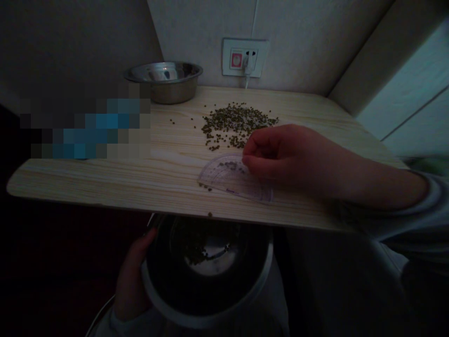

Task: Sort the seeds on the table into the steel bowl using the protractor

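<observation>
My right hand (291,152) is closed in a pinch at the upper edge of a clear semicircular protractor (231,180) on the wooden table. Several small green mung beans show through or beside the protractor. Just beyond it is a loose pile of mung beans (235,119), partly hidden by my fingers. Below the table's front edge, my left hand (135,276) grips the left rim of a metal bowl (210,304). More beans lie inside that bowl, whose far side is tucked under the tabletop. One bean (210,214) rests right at the table edge.
A second metal bowl (175,91) stands at the back left of the wooden table (105,182), against the wall. A wall socket (244,57) with a white plug is behind the pile. A blurred blue object (101,128) lies at the left. The room is dim.
</observation>
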Action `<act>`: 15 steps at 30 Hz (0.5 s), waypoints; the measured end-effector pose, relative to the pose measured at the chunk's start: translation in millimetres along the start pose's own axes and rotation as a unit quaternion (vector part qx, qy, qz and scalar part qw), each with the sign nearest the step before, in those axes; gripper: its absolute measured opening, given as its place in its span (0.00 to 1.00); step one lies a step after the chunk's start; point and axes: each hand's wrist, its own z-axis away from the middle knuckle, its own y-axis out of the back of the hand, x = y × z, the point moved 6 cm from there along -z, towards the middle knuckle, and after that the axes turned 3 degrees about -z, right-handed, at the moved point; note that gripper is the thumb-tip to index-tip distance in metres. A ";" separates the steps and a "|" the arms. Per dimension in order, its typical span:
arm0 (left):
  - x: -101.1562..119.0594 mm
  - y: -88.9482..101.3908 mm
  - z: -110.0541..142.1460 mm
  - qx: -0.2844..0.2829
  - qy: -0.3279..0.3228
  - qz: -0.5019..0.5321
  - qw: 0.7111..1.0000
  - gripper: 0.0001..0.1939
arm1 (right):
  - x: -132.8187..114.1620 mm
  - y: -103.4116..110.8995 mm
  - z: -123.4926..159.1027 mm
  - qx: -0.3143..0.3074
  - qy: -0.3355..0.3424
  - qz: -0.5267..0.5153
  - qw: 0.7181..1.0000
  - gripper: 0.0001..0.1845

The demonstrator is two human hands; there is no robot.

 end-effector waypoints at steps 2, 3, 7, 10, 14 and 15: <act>2.8 1.2 1.1 0.007 -0.018 -0.006 1.000 0.15 | -1.4 -0.9 0.6 -0.005 0.009 -0.007 1.000 0.07; 3.6 1.8 1.3 0.007 -0.023 -0.005 1.000 0.15 | -2.0 -1.4 0.8 -0.007 0.012 -0.010 1.000 0.07; 2.7 -0.6 2.3 -0.008 -0.006 0.006 1.000 0.17 | -4.6 -3.0 1.0 -0.014 0.016 -0.014 1.000 0.08; 1.2 -4.3 4.9 -0.007 0.019 0.005 1.000 0.16 | -7.0 -4.1 1.3 -0.021 0.017 -0.013 1.000 0.09; -2.4 -7.5 8.6 0.000 0.057 0.009 0.998 0.17 | -10.2 -6.4 2.6 -0.039 0.021 -0.028 0.999 0.09; -3.2 -7.7 8.4 -0.003 0.064 0.010 0.998 0.17 | -10.8 -7.0 3.0 -0.044 0.023 -0.033 0.998 0.09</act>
